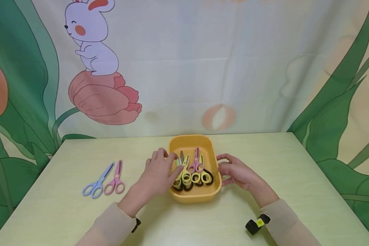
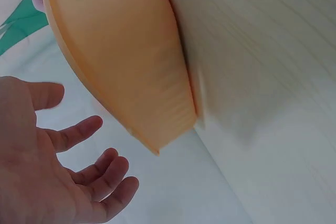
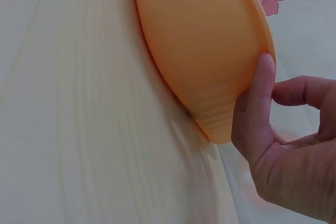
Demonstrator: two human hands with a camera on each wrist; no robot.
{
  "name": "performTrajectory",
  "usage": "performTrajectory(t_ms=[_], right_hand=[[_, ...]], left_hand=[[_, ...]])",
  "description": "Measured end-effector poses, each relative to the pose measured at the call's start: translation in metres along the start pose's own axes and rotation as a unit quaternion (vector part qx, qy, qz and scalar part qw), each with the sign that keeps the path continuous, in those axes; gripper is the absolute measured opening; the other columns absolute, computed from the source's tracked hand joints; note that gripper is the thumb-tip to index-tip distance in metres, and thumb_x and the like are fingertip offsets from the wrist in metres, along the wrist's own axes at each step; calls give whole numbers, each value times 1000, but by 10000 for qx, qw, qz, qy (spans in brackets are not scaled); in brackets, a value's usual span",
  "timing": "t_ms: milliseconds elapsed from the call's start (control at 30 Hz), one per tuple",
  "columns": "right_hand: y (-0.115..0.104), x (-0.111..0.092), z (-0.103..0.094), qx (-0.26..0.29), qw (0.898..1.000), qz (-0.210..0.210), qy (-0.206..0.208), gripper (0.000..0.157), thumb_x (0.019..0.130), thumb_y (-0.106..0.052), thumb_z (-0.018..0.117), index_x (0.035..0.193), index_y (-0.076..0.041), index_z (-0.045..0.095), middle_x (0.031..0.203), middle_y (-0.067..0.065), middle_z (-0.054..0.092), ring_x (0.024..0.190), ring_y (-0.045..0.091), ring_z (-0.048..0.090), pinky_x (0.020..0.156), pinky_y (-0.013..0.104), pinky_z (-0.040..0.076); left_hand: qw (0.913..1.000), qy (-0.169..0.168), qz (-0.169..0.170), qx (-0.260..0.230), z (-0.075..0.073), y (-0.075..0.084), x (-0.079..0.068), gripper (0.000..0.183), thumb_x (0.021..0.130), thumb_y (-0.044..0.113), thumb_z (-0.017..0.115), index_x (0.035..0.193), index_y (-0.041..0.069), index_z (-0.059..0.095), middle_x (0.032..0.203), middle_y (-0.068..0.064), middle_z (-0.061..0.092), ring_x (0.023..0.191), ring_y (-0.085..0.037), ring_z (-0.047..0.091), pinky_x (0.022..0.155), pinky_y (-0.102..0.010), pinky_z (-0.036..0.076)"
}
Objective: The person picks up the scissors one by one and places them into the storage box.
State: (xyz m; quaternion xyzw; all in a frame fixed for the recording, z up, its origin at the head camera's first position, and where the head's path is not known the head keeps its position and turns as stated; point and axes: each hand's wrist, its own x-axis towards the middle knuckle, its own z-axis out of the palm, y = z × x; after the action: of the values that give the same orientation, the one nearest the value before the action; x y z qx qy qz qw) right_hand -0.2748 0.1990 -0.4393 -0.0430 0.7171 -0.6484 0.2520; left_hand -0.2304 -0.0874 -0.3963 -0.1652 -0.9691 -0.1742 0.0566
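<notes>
A yellow-orange plastic tray holds several small scissors, with yellow, pink and black handles showing. At its left side, my left hand hovers over the rim with fingers spread and loosely bent. In the left wrist view, that hand is apart from the tray wall and holds nothing. My right hand holds the tray at its right side. In the right wrist view, fingers lie against the outer wall, up to the rim. Part of the scissors is hidden behind the left hand.
Blue scissors and pink scissors lie side by side on the pale table, left of the left hand. A printed cloth with a rabbit and flowers hangs behind the table's far edge.
</notes>
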Motion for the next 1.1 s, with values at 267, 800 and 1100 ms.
performTrajectory(t_ms=[267, 800, 1100], right_hand=[[1, 0, -1, 29, 10000, -39, -30, 52, 95, -11, 52, 142, -5, 30, 130, 24, 54, 93, 22, 66, 67, 37, 61], [1, 1, -1, 1, 10000, -68, -33, 52, 94, -11, 52, 142, -6, 31, 129, 24, 55, 92, 21, 66, 68, 37, 61], [1, 1, -1, -3, 10000, -82, -46, 52, 94, -11, 52, 141, -5, 31, 130, 25, 54, 93, 21, 66, 69, 38, 61]], left_hand=[[9997, 31, -252, 7, -3, -27, -3, 37, 103, 42, 40, 129, 19, 53, 123, -16, 41, 111, -34, 41, 84, -49, 37], [9910, -461, -927, 848, -7, -70, -19, 29, 100, 27, 39, 122, 16, 54, 125, -21, 40, 116, -43, 38, 100, -67, 33], [9830, -1055, -1237, 858, -14, -86, -26, 30, 99, 26, 40, 123, 12, 52, 126, -26, 36, 117, -47, 34, 87, -65, 37]])
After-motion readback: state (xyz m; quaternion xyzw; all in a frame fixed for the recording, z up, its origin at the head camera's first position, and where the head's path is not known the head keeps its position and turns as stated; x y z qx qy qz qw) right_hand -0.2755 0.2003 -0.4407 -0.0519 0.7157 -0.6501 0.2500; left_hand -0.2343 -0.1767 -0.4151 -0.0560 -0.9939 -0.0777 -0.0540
